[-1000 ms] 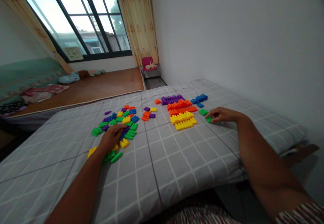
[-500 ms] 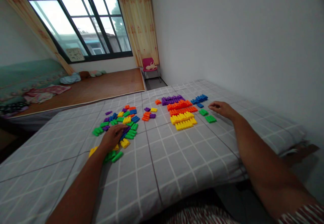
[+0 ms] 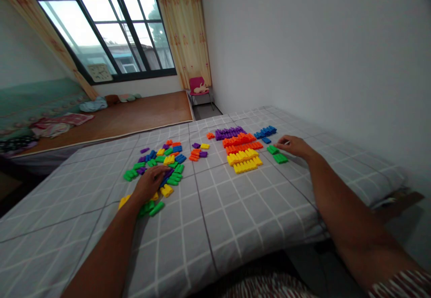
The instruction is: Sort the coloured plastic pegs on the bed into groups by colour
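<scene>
My left hand [image 3: 151,181] rests over a mixed pile of plastic building blocks, its fingers loosely apart and angled down; a purple block [image 3: 169,172] lies by the fingertips. Whatever is beneath the palm is hidden. On the right, my right hand [image 3: 293,146] has thumb and forefinger closed at the edge of a green block [image 3: 272,149]. Just in front of that one lies another green block group [image 3: 280,158]. Left of them are rows sorted by colour: yellow blocks [image 3: 245,161], orange blocks [image 3: 240,143], purple blocks [image 3: 230,133] and blue blocks [image 3: 265,132].
A grey checked sheet [image 3: 229,217] covers the bed surface. Between pile and rows sit a few orange blocks [image 3: 194,155] and a yellow block [image 3: 204,146]. A white wall [image 3: 319,55] stands at right. Farther off are a brown mat [image 3: 144,111] and a pink chair [image 3: 197,84].
The right hand has shifted slightly left to reach the rear green block, which has slid a little closer to the other green one. The left hand stays put.
</scene>
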A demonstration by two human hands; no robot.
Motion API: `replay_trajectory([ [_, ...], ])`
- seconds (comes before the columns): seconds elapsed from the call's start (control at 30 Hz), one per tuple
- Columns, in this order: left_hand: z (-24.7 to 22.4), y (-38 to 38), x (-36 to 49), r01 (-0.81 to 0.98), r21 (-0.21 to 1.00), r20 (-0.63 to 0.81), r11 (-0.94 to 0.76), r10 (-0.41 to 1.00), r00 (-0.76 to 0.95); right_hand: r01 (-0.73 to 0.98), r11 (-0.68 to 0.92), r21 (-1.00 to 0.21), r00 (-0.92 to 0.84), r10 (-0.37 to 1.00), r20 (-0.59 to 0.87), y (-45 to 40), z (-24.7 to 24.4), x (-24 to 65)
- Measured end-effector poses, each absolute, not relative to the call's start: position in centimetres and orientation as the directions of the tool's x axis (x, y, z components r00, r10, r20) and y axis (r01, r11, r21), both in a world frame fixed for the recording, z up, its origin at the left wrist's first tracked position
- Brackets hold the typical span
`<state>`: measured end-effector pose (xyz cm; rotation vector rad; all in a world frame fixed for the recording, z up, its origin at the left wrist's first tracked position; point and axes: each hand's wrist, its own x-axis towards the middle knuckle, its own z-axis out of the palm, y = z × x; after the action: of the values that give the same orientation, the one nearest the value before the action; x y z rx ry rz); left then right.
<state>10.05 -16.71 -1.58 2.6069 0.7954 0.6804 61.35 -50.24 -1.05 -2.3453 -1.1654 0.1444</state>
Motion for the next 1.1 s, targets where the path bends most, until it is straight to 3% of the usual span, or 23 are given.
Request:
replay_trajectory([
  [0.17,-1.4,-16.8,9.8,0.443,0.539,0.347,-0.716,0.668,0.658,0.731,-0.443,-0.52,0.452,0.884,-0.118,-53.0,-0.3,62.5],
  [0.43,0.5,-18.8,9.8,0.413,0.701,0.414,-0.582,0.803,0.43,0.709,-0.419,-0.567,0.412,0.899,-0.149,-53.1,-1.2,62.7],
  [0.53,1.0,-18.4,9.3,0.387,0.725,0.462,-0.57,0.819,0.34,0.723,-0.441,-0.531,0.493,0.869,-0.051,-52.8,-0.5,62.4],
  [0.67,0.0,-15.7,7.0,0.466,0.696,0.469,-0.546,0.837,0.281,0.792,-0.418,-0.445,0.552,0.801,0.231,-50.1,1.1,60.2],
  [0.73,-0.9,-14.5,6.0,0.565,0.64,0.438,-0.52,0.852,0.288,0.854,-0.309,-0.419,0.442,0.856,0.268,-47.9,2.0,57.3],
  [0.83,-2.0,-14.0,6.0,0.61,0.608,0.4,-0.508,0.86,0.317,0.904,-0.076,-0.421,0.158,0.974,0.164,-44.3,3.1,50.9],
  [0.97,-2.4,-15.5,8.0,0.422,0.711,0.37,-0.562,0.81,0.455,0.895,0.167,-0.414,-0.168,0.985,0.035,-38.9,3.9,42.2],
  [1.1,-2.0,-16.6,8.8,0.244,0.789,0.373,-0.564,0.755,0.54,0.877,0.312,-0.365,-0.314,0.948,0.057,-32.8,3.5,35.9],
])
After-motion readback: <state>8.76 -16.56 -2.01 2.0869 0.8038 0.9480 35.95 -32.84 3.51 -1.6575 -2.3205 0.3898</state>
